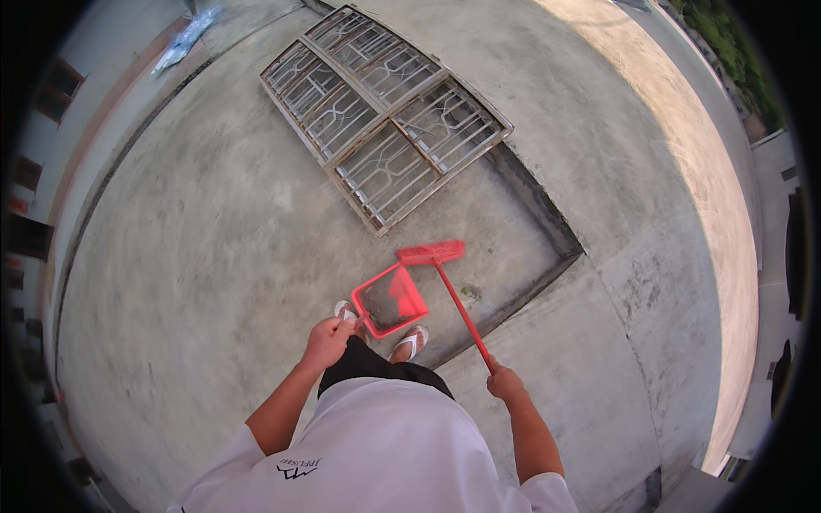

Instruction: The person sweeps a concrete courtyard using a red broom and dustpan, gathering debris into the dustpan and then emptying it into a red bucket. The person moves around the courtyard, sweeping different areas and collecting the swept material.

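Note:
My left hand (pixel 329 342) is closed around the handle of a red plastic dustpan (pixel 420 312), which hangs in front of my legs with dark debris in its pan. My right hand (pixel 507 383) grips the red stick of a broom (pixel 463 308). The broom's red bristled head lies beyond the dustpan, close to its upper corner; whether they touch I cannot tell. Below the pan are my feet in white flip-flops (pixel 414 342).
A rusty metal window grille (pixel 385 112) lies on the concrete ground ahead. A dark, shallow channel (pixel 545 218) with a corner runs to the right of the grille. A wall stands far left, with a bluish plastic bundle (pixel 186 40) near it.

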Available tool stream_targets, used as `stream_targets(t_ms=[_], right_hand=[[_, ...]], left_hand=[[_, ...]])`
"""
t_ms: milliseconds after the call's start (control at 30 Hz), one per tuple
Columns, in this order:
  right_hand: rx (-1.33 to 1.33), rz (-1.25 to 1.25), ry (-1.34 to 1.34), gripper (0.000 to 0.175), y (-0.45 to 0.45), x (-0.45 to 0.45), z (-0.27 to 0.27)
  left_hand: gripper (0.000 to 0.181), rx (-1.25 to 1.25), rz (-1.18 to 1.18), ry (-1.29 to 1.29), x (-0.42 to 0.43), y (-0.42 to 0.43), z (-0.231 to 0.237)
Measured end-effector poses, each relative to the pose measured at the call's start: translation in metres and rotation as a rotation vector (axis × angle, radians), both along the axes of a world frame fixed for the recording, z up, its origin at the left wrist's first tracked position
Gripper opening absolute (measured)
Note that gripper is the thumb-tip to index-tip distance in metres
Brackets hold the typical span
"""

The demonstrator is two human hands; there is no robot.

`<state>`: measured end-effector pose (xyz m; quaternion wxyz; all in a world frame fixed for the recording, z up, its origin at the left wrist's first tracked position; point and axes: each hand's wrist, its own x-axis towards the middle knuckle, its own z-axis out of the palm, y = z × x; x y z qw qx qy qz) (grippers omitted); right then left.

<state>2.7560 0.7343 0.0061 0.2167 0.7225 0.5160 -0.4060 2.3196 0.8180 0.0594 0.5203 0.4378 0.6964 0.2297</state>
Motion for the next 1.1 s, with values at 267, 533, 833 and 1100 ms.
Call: stream_targets(t_ms=[267,533,833,1100], right_hand=[[-0.199,0.129,-0.251,0.07,-0.038,0.05,0.076],[0.043,-0.176,-0.117,0.064,-0.086,0.076,0.116],[0.179,-0.628,0.061,0.069,-0.083,0.037,0.001],[0.011,-0.87,0.37,0.086,-0.088,-0.041,0.02]], left_hand=[[0.047,-0.026,0.03,0.079,0.005,-0.028,-0.012],[0.046,0.097,-0.066,0.056,0.011,-0.024,-0.027],[0.047,0.112,-0.257,0.069,0.039,0.029,-0.034],[0.046,0.14,-0.44,0.139,0.073,0.071,-0.045]])
